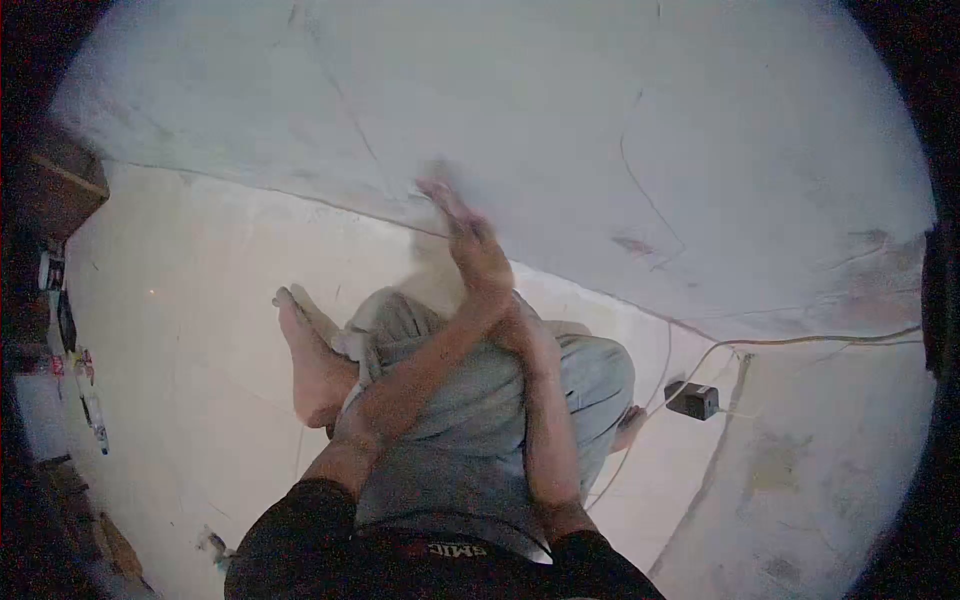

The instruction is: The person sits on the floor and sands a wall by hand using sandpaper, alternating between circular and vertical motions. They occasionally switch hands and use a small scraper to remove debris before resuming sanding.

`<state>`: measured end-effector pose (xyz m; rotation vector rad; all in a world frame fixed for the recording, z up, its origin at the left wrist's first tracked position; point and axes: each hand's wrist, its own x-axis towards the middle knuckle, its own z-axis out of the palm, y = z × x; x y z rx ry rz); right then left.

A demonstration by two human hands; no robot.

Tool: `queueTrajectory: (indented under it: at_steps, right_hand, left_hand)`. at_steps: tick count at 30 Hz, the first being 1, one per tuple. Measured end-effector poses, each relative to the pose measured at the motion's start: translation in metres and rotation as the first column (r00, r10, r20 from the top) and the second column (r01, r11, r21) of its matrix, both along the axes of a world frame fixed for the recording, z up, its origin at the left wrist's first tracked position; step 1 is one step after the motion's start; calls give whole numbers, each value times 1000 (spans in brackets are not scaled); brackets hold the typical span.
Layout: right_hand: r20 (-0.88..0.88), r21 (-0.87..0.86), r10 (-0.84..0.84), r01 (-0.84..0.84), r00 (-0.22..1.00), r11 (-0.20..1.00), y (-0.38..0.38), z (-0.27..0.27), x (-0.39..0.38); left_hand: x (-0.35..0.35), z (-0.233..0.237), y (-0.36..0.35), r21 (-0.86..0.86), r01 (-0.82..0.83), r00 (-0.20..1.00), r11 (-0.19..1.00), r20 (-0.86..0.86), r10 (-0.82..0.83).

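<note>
My left hand (478,258) is raised in front of the wall, its blurred fingers stretched up and to the left. It looks open, with nothing visible in it. My right hand (527,335) lies at my left wrist (490,300), its fingers seemingly wrapped around it and partly hidden. Both forearms come together above my grey trousers (450,420), where my legs are folded on the floor. A bare foot (315,370) shows at the left. Whether the left fingertips touch the wall cannot be told.
A pale, marked wall (520,120) rises in front of me from the light floor (200,330). At the right, a black box-shaped device (692,400) sits by a cable (790,341). Assorted items (88,400) line the left edge.
</note>
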<state>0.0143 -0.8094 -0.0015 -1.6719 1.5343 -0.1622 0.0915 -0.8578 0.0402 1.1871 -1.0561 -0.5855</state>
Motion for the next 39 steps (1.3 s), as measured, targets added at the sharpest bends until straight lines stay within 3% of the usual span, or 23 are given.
queueTrajectory:
  at_steps: [2, 4, 5, 7, 11, 14, 16, 18, 20, 22, 23, 25, 27, 30, 32, 33, 34, 35, 36, 37, 38, 39]
  right_hand:
    - [6, -90, -39, 40, 999, 995, 6, -31, -5]
    - [-6, -168, -72, 70, 997, 983, 10, -49, -12]
    - [-12, -159, -69, 66, 998, 985, 10, -25, -11]
    - [-68, 104, -71, 78, 995, 991, 8, 55, -3]
    - [-20, 56, -114, 115, 993, 992, 10, 33, -6]
    - [59, -74, -115, 119, 992, 990, 6, 17, -6]
    - [-51, -99, 121, -126, 991, 987, -10, -27, -4]
    - [-23, -147, 115, -117, 993, 982, -11, -48, -2]
    - [2, -195, 126, -123, 992, 973, -6, -34, 1]
    - [-40, -59, 20, -22, 999, 998, -1, 30, 4]
    - [-41, -55, 31, -33, 999, 998, -6, 14, 3]
    - [-91, -133, 170, -181, 981, 974, -15, -10, 1]
    - [-66, -70, 125, -129, 990, 989, -5, -1, -3]
    - [-63, -10, 60, -61, 996, 998, -3, -13, -8]
    - [-111, 11, 40, -39, 993, 999, 1, -17, -16]
    - [-98, 15, -8, 10, 995, 1000, 6, -14, -19]
    - [-80, 17, -56, 57, 995, 998, 10, -8, -19]
    - [-55, 15, -103, 103, 993, 995, 12, -2, -14]
    - [-23, 8, -147, 147, 989, 989, 10, 4, -7]
    - [9, 3, -187, 187, 982, 982, 7, 6, -1]
    - [5, 0, -175, 175, 984, 984, 2, 5, 1]
    - [-42, -76, -83, 79, 996, 994, -1, -1, 1]
  left_hand:
    - [-2, 4, 2, -52, 35, 998, 998, 45, -33]
    - [-7, 5, 2, 73, 63, 998, 995, 3, -63]
    - [-6, 7, 2, 81, 60, 998, 995, -3, -60]
    - [-8, 7, 0, -60, 27, 999, 998, 23, -25]
    - [-13, -4, -6, -93, -28, 996, 995, 81, 36]
    - [-7, -1, -9, -108, -54, 988, 993, 142, 69]
    - [5, 20, -19, 32, -84, 978, 996, -186, 89]
    - [17, 12, -22, 286, 34, 924, 958, -375, 79]
    - [4, -14, -14, 163, -131, 990, 978, 80, 119]
    - [-1, -3, -14, 71, -137, 989, 988, 65, 133]
    - [-1, 3, -12, -11, -127, 991, 992, 41, 128]
    - [11, 11, -21, 42, -154, 988, 987, 31, 153]
    - [12, 14, -16, 90, -173, 985, 981, 33, 171]
    - [5, 8, -10, -122, -157, 948, 980, 260, 185]
    - [21, -13, -27, 317, 22, 990, 948, -142, 24]
    - [19, -23, -33, 381, 59, 889, 923, -441, 125]
    - [16, -29, -39, 422, 56, 677, 905, -683, 276]
    - [6, -13, -24, 175, -130, 922, 976, -341, 184]
    - [8, 1, -19, 87, -161, 983, 983, -72, 167]
    - [9, 12, -15, -25, -209, 954, 978, 216, 209]
    - [10, 23, -10, -164, -249, 849, 955, 438, 296]
    - [23, 64, -9, 295, -128, 981, 947, 177, 77]
